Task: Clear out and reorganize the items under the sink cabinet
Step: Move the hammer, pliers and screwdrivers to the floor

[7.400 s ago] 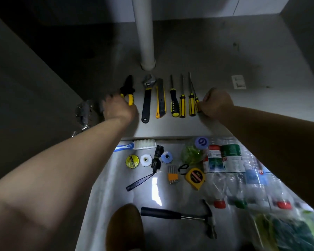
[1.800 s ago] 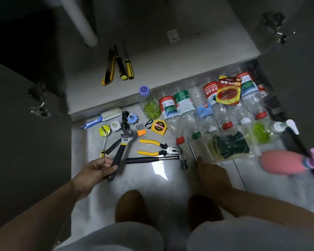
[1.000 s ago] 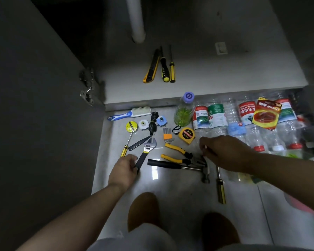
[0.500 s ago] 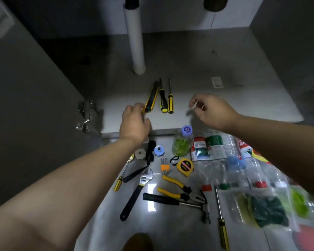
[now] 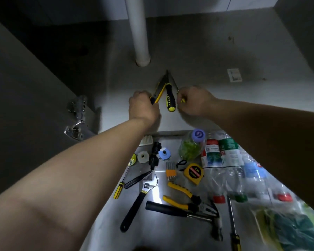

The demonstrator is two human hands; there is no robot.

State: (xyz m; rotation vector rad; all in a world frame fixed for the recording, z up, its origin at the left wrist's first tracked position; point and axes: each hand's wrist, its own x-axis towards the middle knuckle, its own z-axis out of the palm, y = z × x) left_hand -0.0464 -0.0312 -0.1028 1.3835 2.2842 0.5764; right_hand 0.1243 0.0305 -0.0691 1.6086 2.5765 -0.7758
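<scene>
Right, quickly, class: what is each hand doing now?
Left hand: grips the yellow-and-black utility knife.
Right hand: pinches the slim yellow-handled screwdriver.

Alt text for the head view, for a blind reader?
The left hand grips a yellow-and-black utility knife and the right hand a thin yellow-handled screwdriver on the sink cabinet floor, near a white drain pipe. A black-and-yellow screwdriver lies between them; tools and plastic bottles lie outside on the floor.

White drain pipe [image 5: 139, 33], metal door hinge [image 5: 76, 118], small white label [image 5: 234, 75]
</scene>
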